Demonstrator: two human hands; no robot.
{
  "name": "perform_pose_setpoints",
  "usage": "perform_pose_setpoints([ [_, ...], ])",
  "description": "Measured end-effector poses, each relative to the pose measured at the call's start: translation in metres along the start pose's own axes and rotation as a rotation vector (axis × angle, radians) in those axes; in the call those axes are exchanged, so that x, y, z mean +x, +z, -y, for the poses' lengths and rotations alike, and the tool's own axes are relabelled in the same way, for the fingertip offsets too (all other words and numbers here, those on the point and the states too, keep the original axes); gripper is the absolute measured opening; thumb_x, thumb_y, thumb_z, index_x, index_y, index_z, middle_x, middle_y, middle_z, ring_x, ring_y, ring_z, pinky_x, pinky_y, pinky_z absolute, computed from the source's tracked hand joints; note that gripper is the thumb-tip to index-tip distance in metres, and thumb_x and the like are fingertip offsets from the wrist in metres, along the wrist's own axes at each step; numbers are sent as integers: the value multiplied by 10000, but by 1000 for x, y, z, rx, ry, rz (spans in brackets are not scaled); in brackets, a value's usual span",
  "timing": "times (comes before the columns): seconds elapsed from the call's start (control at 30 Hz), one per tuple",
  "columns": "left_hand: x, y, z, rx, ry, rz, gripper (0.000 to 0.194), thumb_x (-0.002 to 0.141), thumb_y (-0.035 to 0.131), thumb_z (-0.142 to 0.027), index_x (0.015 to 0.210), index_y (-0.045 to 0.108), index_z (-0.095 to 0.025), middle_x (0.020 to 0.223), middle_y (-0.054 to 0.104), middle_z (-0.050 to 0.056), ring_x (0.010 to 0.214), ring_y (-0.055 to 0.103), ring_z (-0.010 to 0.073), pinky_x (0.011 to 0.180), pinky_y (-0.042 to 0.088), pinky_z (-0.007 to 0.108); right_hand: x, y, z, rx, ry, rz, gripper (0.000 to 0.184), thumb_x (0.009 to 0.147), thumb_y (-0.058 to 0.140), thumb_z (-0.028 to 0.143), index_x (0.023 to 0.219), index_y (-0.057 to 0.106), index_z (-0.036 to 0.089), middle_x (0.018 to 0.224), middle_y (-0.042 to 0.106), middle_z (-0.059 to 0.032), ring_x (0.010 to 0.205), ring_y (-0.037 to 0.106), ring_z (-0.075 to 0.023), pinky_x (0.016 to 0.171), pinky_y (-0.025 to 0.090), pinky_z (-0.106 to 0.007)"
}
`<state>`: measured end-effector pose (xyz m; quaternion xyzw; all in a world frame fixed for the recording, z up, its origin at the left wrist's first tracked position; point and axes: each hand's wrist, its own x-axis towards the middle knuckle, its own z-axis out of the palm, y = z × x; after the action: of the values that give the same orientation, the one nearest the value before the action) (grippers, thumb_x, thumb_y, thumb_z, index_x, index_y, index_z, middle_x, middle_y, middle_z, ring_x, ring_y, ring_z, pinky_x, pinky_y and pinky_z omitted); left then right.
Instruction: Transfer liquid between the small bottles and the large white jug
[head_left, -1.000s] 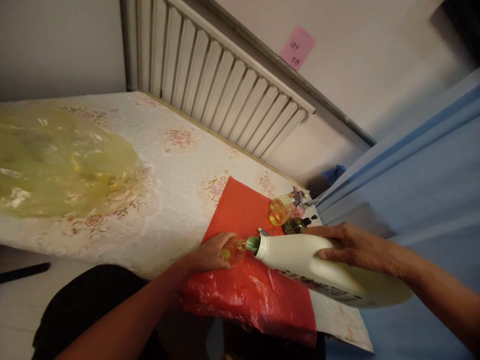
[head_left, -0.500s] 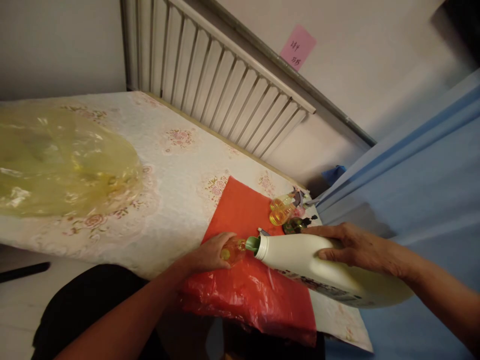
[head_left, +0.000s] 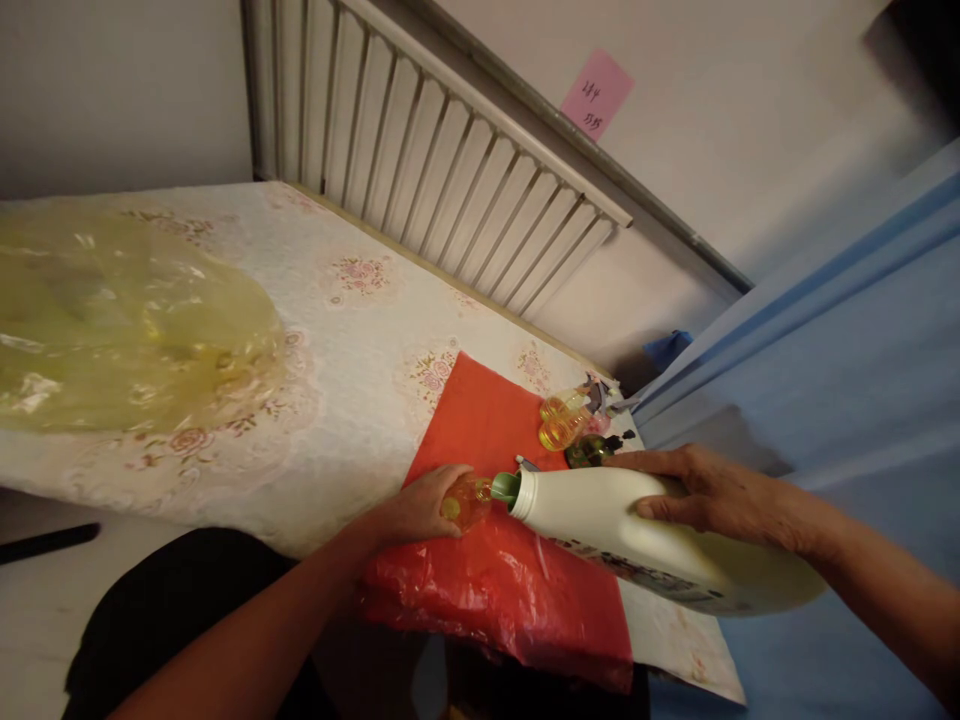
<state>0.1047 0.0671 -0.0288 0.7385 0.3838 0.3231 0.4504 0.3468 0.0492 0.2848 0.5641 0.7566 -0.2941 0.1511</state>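
Note:
My left hand point(head_left: 420, 508) is closed around a small clear bottle point(head_left: 472, 500) over a red plastic sheet point(head_left: 499, 575). My right hand point(head_left: 709, 500) grips a large off-white jug point(head_left: 600, 505), tilted nearly onto its side with its mouth toward the left. A green spout point(head_left: 505, 487) in the jug's mouth meets the neck of the small bottle; whether liquid is flowing I cannot tell. Just beyond the jug, small bottles with yellow-orange liquid point(head_left: 559, 425) and a dark green bottle point(head_left: 589, 450) stand close together.
A flowered cloth point(head_left: 360, 370) covers the table. On its left lies a large yellow plastic bag point(head_left: 142, 320). Behind the table runs a white radiator point(head_left: 442, 150), and a blue curtain point(head_left: 847, 380) hangs at the right. A pen-like object point(head_left: 526, 463) lies near the jug's mouth.

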Motion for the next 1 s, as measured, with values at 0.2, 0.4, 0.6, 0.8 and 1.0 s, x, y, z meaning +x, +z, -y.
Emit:
perform_pose_setpoints([
  [0.2, 0, 0, 1, -3, 5, 0, 873, 603, 745, -265, 1387, 363, -255, 1416, 474, 74, 1294, 450, 287, 1097, 364, 413, 0, -1, -2, -3, 0, 9, 571, 858, 586, 506, 1380, 495, 295, 1170, 702, -32, 962, 674, -263, 762, 545, -297],
  [0.4, 0, 0, 0, 1, -3, -3, 885, 597, 748, -261, 1392, 362, -227, 1426, 463, 91, 1312, 433, 285, 1113, 344, 410, 0, 0, -1, -10, 7, 7, 565, 859, 585, 501, 1374, 503, 283, 1167, 700, -36, 955, 675, -260, 761, 547, -298],
  [0.6, -1, -1, -1, -10, -1, 2, 865, 601, 745, -271, 1381, 372, -261, 1416, 475, 75, 1301, 448, 284, 1099, 362, 418, 0, 0, 1, -10, 2, 11, 557, 851, 584, 514, 1357, 522, 289, 1182, 694, -40, 978, 670, -278, 776, 547, -310],
  [0.8, 0, 0, 0, -10, -17, -5, 874, 596, 747, -279, 1384, 369, -263, 1430, 465, 81, 1313, 435, 291, 1105, 351, 437, 1, -1, 1, -21, 6, 9, 561, 850, 582, 510, 1357, 521, 278, 1169, 698, -49, 974, 668, -283, 776, 542, -318],
  [1.0, 0, 0, 0, -16, -15, 2, 883, 585, 749, -269, 1383, 371, -265, 1421, 476, 84, 1308, 442, 300, 1104, 351, 451, 1, -1, 1, -22, 11, 9, 571, 850, 588, 511, 1368, 511, 283, 1172, 700, -40, 964, 671, -270, 766, 544, -309],
])
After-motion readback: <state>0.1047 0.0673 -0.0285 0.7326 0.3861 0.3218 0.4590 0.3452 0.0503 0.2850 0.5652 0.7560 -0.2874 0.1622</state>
